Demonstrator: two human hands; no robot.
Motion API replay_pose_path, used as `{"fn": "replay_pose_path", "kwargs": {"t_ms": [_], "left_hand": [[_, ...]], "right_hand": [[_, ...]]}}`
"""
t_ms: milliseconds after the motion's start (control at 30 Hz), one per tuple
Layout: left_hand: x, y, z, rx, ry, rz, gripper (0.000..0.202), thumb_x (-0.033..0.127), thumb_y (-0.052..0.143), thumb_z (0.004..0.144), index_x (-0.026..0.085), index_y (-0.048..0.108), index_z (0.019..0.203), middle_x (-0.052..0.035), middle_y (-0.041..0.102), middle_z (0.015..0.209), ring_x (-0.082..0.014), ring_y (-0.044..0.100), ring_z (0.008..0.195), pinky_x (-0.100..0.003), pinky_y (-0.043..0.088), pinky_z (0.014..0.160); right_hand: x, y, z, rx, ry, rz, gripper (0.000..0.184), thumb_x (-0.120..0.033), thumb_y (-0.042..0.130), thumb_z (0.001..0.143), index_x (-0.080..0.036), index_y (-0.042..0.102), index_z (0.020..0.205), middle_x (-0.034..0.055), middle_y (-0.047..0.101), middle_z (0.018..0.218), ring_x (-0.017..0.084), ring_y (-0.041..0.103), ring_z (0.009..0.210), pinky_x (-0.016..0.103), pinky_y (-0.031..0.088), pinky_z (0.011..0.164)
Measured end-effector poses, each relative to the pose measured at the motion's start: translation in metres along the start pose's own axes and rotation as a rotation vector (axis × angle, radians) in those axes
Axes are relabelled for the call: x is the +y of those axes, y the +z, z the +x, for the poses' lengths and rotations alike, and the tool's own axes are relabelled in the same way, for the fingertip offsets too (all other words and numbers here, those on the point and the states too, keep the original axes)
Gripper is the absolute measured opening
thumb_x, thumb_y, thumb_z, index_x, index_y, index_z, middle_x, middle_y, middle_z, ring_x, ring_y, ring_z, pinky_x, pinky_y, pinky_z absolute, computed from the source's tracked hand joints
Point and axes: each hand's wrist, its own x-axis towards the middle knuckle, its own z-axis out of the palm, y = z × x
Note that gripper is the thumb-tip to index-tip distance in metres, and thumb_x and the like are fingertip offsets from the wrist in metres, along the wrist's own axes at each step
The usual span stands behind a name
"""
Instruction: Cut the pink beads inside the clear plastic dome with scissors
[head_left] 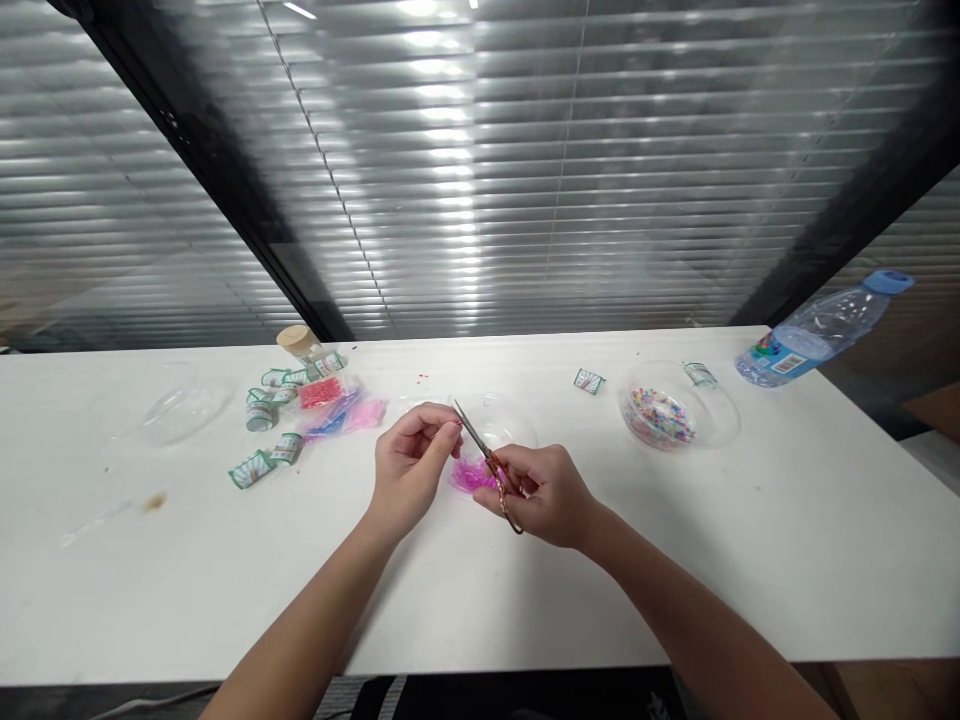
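Observation:
My right hand (544,493) is closed around the handles of small scissors (480,450), whose blades point up and left toward my left hand. My left hand (412,460) is pinched shut near the blade tips, holding something too thin to make out. Both hands hover over a clear plastic bowl (510,420) holding bright pink beads (471,475) on the white table (480,590).
A second clear bowl (712,425) of mixed coloured beads sits to the right, a water bottle (817,330) lies at the far right. At left are several small green-labelled spools (259,465), bead bags (337,405), a cork-topped jar (298,343) and a clear lid (180,412).

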Motion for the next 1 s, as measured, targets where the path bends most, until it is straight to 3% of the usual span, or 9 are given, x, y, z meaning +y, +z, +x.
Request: {"fn": "replay_pose_path", "kwargs": {"t_ms": [133,467,733,833,1000], "left_hand": [[0.002,0.003,-0.001,0.008,0.011,0.038,0.013,0.027,0.064,0.088,0.017,0.062,0.079,0.0,0.057,0.074,-0.0076,0.056,0.06,-0.02,0.046,0.056],[0.004,0.005,-0.005,-0.002,-0.027,0.037,0.017,0.031,0.063,0.089,0.016,0.06,0.08,0.0001,0.056,0.07,-0.0087,0.055,0.061,-0.021,0.046,0.057],[0.005,0.004,0.0,0.053,-0.058,0.151,0.018,0.031,0.065,0.086,0.015,0.062,0.078,-0.0017,0.06,0.072,-0.0095,0.056,0.063,-0.022,0.046,0.059],[0.003,-0.001,0.002,0.036,-0.001,0.211,0.014,0.029,0.067,0.084,0.015,0.064,0.084,-0.0036,0.061,0.078,-0.0113,0.057,0.068,-0.024,0.048,0.062],[-0.003,-0.01,0.005,-0.005,0.244,0.459,0.009,0.018,0.068,0.08,0.017,0.062,0.086,-0.004,0.061,0.08,-0.0147,0.057,0.074,-0.029,0.047,0.067]], "right_hand": [[-0.002,0.0,-0.002,-0.05,0.075,0.129,0.025,-0.036,0.072,0.076,-0.017,0.056,0.071,-0.0078,0.041,0.049,0.006,0.033,0.046,0.019,0.029,0.047],[-0.002,0.002,-0.003,-0.058,0.12,0.211,0.032,-0.037,0.075,0.075,-0.017,0.052,0.066,-0.0081,0.039,0.047,0.006,0.03,0.045,0.021,0.027,0.046],[-0.01,-0.006,0.0,-0.177,0.269,0.489,0.027,-0.036,0.072,0.079,-0.017,0.056,0.071,-0.0091,0.036,0.045,0.006,0.027,0.044,0.023,0.023,0.045],[-0.013,-0.011,0.002,-0.197,0.361,0.553,0.031,-0.039,0.074,0.076,-0.016,0.054,0.069,-0.0086,0.032,0.05,0.006,0.024,0.049,0.024,0.019,0.047],[-0.012,-0.019,0.003,-0.205,0.426,0.536,0.032,-0.04,0.075,0.075,-0.016,0.054,0.067,-0.0082,0.028,0.051,0.007,0.021,0.052,0.025,0.017,0.05]]}}
